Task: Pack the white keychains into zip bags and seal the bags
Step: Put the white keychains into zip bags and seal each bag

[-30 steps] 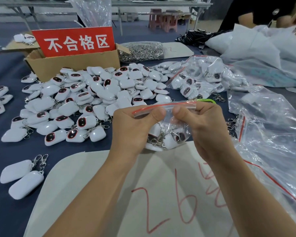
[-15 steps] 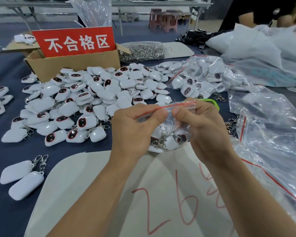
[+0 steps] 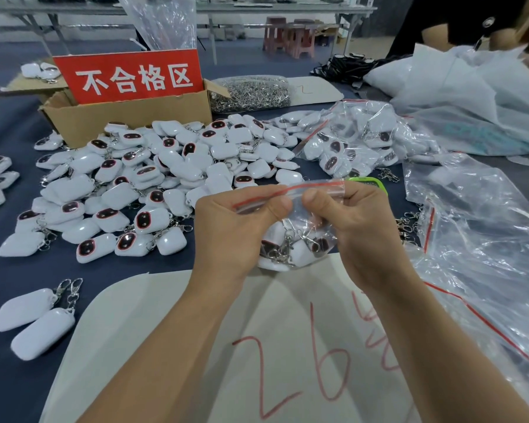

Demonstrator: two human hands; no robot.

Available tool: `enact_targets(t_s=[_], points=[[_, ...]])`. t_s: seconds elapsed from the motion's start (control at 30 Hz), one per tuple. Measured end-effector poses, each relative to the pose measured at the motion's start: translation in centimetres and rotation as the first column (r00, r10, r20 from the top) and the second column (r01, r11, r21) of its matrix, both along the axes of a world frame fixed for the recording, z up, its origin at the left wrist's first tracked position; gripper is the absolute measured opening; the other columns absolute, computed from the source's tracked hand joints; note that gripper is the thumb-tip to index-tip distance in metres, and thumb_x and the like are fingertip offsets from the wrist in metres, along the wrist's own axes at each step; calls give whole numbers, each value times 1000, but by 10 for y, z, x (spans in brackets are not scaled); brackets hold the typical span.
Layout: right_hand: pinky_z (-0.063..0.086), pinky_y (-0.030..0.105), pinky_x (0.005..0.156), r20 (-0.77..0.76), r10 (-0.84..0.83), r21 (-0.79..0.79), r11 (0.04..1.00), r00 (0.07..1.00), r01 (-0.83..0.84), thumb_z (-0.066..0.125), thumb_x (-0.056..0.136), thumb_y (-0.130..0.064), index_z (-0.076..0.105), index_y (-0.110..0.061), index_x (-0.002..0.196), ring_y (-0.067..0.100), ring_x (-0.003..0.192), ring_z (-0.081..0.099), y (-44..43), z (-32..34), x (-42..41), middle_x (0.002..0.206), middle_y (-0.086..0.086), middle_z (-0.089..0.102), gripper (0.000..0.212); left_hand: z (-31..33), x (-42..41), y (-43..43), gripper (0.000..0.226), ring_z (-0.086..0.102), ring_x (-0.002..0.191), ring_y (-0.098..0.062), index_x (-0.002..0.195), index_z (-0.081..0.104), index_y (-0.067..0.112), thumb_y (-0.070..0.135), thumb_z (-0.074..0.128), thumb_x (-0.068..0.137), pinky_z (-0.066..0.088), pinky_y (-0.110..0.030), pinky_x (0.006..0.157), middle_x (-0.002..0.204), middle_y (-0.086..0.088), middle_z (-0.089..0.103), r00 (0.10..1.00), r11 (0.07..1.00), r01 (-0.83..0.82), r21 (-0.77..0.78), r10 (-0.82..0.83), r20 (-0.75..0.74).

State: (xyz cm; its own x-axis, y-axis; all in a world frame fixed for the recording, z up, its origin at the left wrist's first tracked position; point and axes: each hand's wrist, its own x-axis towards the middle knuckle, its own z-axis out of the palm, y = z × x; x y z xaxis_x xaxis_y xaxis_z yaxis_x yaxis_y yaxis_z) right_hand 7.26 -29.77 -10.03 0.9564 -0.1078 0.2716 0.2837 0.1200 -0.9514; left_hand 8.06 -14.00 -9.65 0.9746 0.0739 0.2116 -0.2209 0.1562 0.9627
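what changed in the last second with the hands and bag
The thumb of the right hand has slid slightly left along the red seal strip of the zip bag, towards the thumb of the left hand. Both hands still pinch the strip; the keychains inside and the loose keychain pile stay put.

keychains [image 3: 153, 219]: glossy white plastic, metal clasps | zip bag [image 3: 300, 215]: clear crinkly plastic | box [image 3: 135, 117]: matt cardboard

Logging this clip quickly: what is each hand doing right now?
Left hand: closed, pinching the red-striped top of the zip bag.
Right hand: closed, pinching the same bag's top, beside the left thumb.
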Motion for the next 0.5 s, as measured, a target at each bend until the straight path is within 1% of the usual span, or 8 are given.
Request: enact_targets(t_s=[0.1, 0.17, 0.23, 0.27, 0.3, 0.37, 0.4, 0.5], points=[[45, 20, 55, 16, 24, -16, 1000, 1000, -24, 74, 89, -6, 79, 0, 92, 11, 56, 53, -2, 0, 0, 63, -2, 68, 9, 0, 0, -1, 17, 76, 77, -16, 82, 83, 18, 2, 85, 77, 60, -27, 73, 82, -5, 80, 1000, 1000, -5, -5, 5, -12], [45, 20, 55, 27, 21, -43, 999, 999, -20, 74, 89, -3, 79, 2, 93, 12, 56, 54, -3, 1, 0, 62, 0, 68, 8, 1, -1, -2, 19, 76, 76, -15, 81, 83, 19, 1, 85, 76, 59, -24, 72, 82, -4, 80, 1000, 1000, 0, -7, 0, -12], [44, 29, 58, 29, 22, -32, 999, 999, -21, 75, 87, -7, 79, 2, 94, 23, 60, 52, -4, 2, -1, 68, 21, 67, 12, 1, -1, -3, 24, 76, 76, -12, 76, 83, 24, 0, 85, 76, 57, -19, 69, 81, -1, 80, 1000, 1000, 6, 0, -6, -27], [42, 34, 60, 28, 23, -21, 1000, 999, -22, 75, 85, -8, 79, 3, 95, 27, 64, 51, -3, 3, -1, 74, 32, 65, 15, 1, -2, -3, 25, 76, 76, -11, 75, 83, 25, 0, 85, 77, 57, -21, 69, 81, 0, 80, 999, 1000, 12, 1, -12, -45], [41, 39, 62, 26, 21, -9, 1000, 999, -21, 75, 84, -9, 78, 4, 95, 29, 66, 50, -3, 3, -1, 78, 37, 64, 17, 1, -2, -3, 24, 76, 76, -13, 76, 83, 25, 1, 85, 77, 59, -26, 69, 81, -1, 80, 997, 1000, 17, -3, -17, -70], [41, 41, 63, 19, 11, 4, 1000, 1000, -11, 76, 83, -9, 78, 4, 93, 30, 66, 51, -1, 2, 0, 77, 37, 65, 17, 0, -2, -4, 15, 76, 75, -18, 79, 83, 21, 6, 86, 77, 62, -39, 74, 82, -4, 80, 992, 1000, 19, -10, -20, -127], [42, 39, 62, 17, 9, 6, 1000, 1000, -9, 76, 83, -8, 78, 4, 92, 29, 65, 52, -1, 1, 0, 75, 34, 65, 15, 0, -2, -4, 12, 75, 75, -20, 79, 83, 18, 8, 87, 75, 62, -43, 76, 82, -5, 80, 988, 1000, 21, -15, -23, -151], [44, 26, 55, 32, 7, 25, 1000, 999, -8, 75, 84, -4, 76, 7, 89, 19, 56, 54, 0, 0, 1, 64, 14, 67, 12, 1, -4, -6, 13, 75, 75, -23, 81, 83, 15, 16, 86, 68, 62, -47, 77, 83, -8, 79, 978, 998, 43, -40, -51, -202]])
